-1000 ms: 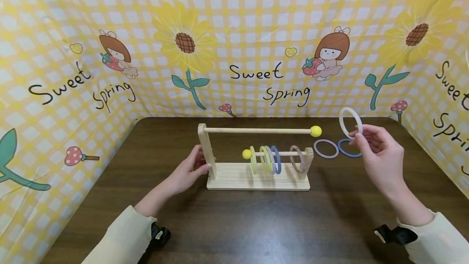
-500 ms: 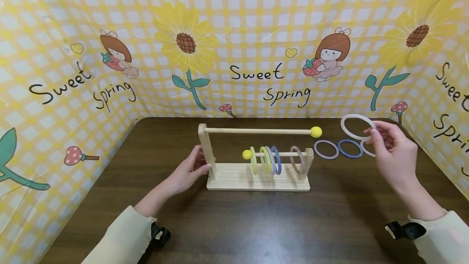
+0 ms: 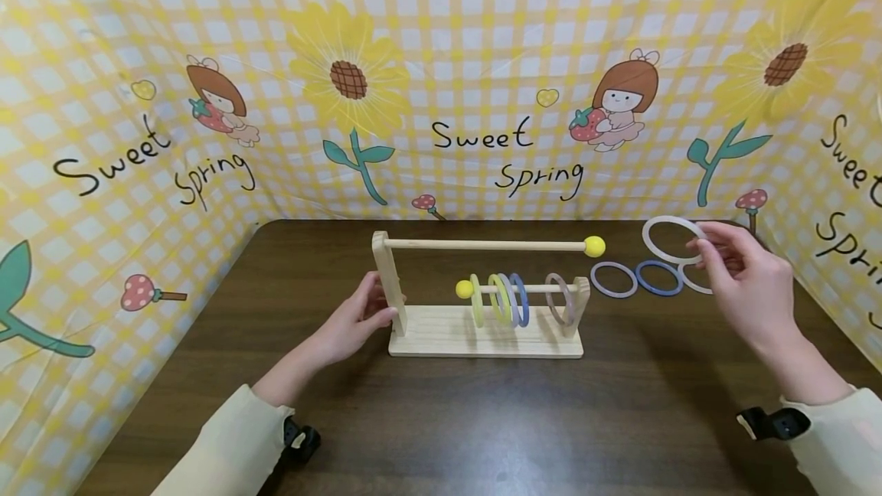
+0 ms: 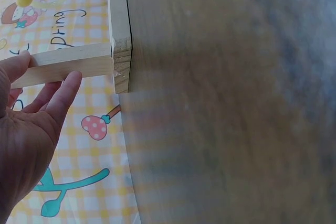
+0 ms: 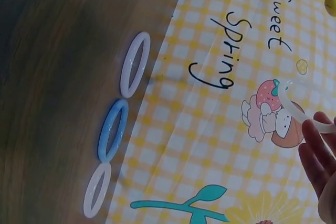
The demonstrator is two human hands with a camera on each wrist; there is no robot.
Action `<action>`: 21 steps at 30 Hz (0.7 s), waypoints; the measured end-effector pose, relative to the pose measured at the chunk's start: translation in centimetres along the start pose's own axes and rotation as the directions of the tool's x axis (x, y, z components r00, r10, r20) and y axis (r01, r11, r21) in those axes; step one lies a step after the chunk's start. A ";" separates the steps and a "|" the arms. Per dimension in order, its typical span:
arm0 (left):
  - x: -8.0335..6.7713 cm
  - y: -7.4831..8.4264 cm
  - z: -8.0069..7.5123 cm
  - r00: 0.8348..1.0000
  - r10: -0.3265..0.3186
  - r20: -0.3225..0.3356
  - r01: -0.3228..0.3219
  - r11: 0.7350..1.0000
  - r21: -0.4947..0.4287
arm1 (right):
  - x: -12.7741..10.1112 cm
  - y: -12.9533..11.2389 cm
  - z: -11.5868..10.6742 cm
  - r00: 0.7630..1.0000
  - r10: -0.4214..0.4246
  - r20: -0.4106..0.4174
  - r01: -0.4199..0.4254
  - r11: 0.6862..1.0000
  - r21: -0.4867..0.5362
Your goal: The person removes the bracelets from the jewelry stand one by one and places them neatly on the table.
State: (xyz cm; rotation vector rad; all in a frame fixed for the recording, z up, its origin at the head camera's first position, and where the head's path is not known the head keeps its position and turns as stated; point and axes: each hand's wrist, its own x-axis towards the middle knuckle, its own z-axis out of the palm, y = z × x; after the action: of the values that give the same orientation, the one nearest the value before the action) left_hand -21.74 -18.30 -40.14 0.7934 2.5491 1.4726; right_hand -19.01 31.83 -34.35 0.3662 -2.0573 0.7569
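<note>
A wooden ring stand (image 3: 485,343) has a long upper rod (image 3: 482,246) and a shorter lower rod (image 3: 540,289), both tipped with yellow balls. My left hand (image 3: 354,324) holds its left upright (image 3: 388,274), thumb and fingers on opposite sides in the left wrist view. On the lower rod hang several rings: yellow, pale lilac, blue (image 3: 525,312) and a dusky pink one (image 3: 569,305) apart at the right. My right hand (image 3: 751,278) pinches a whitish ring (image 3: 668,218) by its right edge, raised and tilted, to the right of the upper rod's ball.
Beneath the raised ring, a lilac ring (image 3: 613,296), a blue ring (image 3: 658,293) and a pale ring (image 5: 86,200) lie in a row on the dark table (image 3: 413,419). My right hand partly hides the pale one. A checked cloth (image 3: 475,67) stands behind and at both sides.
My right hand has moved to the right with the whitish ring, which has turned from nearly upright to flatter. The pale ring on the table has come into view. My left hand has stayed put.
</note>
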 end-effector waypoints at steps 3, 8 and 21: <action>0.0 0.0 0.0 1.000 -0.001 -0.001 0.001 1.000 0.012 | 0.1 0.2 -0.1 0.999 -0.033 0.021 0.034 0.999 -0.026; 0.0 0.1 0.0 1.000 -0.003 -0.001 0.003 1.000 0.017 | 0.1 0.5 -0.4 0.996 -0.057 0.069 0.059 0.998 -0.033; 0.0 0.2 0.0 1.000 -0.011 0.002 0.011 1.000 0.007 | 0.3 1.3 -0.9 0.978 -0.050 0.202 0.051 0.999 0.000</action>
State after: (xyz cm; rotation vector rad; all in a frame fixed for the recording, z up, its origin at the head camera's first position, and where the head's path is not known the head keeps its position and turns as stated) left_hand -21.73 -18.26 -39.98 0.7807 2.5546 1.4598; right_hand -19.27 33.43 -34.25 0.5094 -2.2300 0.7078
